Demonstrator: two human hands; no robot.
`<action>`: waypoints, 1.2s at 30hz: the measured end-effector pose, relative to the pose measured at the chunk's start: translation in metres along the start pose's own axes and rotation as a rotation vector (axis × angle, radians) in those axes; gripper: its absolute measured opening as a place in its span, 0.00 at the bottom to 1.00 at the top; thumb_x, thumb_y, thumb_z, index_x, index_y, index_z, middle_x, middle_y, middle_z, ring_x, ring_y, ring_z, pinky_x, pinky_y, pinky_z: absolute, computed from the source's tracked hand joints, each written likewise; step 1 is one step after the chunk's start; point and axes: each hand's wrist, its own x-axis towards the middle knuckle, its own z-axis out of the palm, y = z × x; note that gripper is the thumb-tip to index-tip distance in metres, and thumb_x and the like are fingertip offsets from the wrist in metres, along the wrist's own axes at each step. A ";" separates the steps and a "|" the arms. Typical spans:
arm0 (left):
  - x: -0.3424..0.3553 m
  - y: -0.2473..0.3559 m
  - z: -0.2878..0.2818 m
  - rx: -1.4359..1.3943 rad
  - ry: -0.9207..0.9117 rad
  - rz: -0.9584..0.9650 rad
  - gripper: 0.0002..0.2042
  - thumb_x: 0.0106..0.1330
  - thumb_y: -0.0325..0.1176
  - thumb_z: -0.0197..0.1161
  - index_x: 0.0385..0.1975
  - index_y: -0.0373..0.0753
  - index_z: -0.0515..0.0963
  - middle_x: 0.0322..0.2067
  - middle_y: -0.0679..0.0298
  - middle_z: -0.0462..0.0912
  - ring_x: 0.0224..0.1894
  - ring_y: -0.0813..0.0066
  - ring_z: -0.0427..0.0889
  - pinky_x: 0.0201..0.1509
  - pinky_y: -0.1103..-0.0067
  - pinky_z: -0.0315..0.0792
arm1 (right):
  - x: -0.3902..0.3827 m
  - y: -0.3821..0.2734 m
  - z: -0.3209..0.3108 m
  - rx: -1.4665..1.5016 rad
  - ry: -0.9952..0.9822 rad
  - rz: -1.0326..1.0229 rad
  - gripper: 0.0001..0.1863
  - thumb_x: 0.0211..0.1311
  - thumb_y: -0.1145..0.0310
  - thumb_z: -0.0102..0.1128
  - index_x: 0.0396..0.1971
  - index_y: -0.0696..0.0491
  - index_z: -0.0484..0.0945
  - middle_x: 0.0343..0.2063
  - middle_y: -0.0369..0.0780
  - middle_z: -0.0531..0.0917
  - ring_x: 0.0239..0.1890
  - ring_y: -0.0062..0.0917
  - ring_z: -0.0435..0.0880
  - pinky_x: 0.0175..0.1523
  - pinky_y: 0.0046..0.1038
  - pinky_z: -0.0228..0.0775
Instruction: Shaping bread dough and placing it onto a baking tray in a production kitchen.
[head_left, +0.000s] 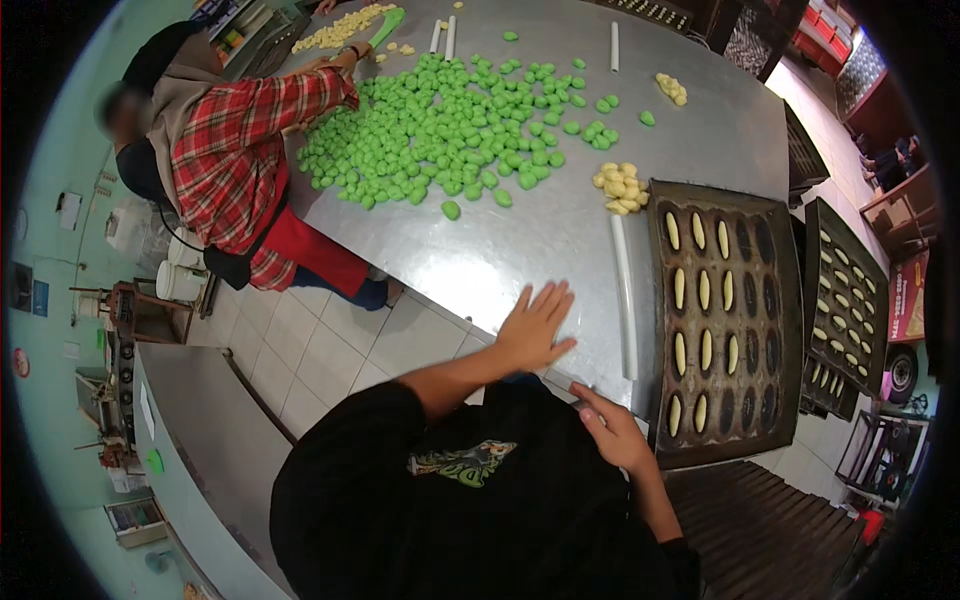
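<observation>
My left hand is stretched over the near edge of the steel table, palm down with fingers spread. Whether anything lies under its palm is hidden. Close to the table's front corner, my right hand has its fingers extended and holds nothing I can see. A white rod lies lengthwise just right of my left hand. Beyond the rod's far end sits a small pile of pale yellow dough pieces. To the right is a dark baking tray with oval hollows, some filled with slim pale dough pieces.
Many green dough balls cover the table's far left. Another person in a red checked shirt works there, near a green scraper. More white rods lie at the back. A second filled tray stands farther right.
</observation>
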 end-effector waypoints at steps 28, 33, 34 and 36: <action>0.023 0.004 -0.087 -0.361 0.474 0.014 0.26 0.71 0.41 0.52 0.65 0.34 0.62 0.64 0.51 0.65 0.70 0.48 0.54 0.72 0.60 0.45 | 0.055 -0.059 -0.086 -0.570 0.749 -0.415 0.13 0.55 0.72 0.65 0.42 0.54 0.81 0.38 0.40 0.83 0.39 0.31 0.82 0.45 0.30 0.73; 0.079 0.083 -0.086 -0.488 0.516 0.256 0.26 0.66 0.38 0.59 0.62 0.34 0.65 0.61 0.52 0.70 0.67 0.47 0.60 0.70 0.60 0.49 | -0.125 -0.093 -0.173 -0.408 1.547 -0.834 0.14 0.64 0.78 0.53 0.49 0.65 0.71 0.35 0.48 0.83 0.37 0.30 0.83 0.45 0.30 0.79; 0.092 0.101 -0.083 -0.483 0.493 0.301 0.26 0.65 0.39 0.60 0.61 0.35 0.66 0.60 0.52 0.71 0.66 0.47 0.61 0.70 0.59 0.49 | -0.151 -0.088 -0.186 -0.465 1.401 -1.069 0.14 0.66 0.77 0.50 0.49 0.65 0.69 0.35 0.51 0.82 0.38 0.31 0.82 0.47 0.31 0.79; 0.105 0.133 -0.075 -0.476 0.465 0.345 0.28 0.62 0.43 0.63 0.60 0.37 0.68 0.58 0.53 0.73 0.65 0.45 0.64 0.69 0.53 0.48 | -0.172 -0.040 -0.180 -0.577 1.566 -0.951 0.14 0.64 0.74 0.53 0.47 0.63 0.71 0.36 0.50 0.82 0.43 0.34 0.81 0.47 0.36 0.76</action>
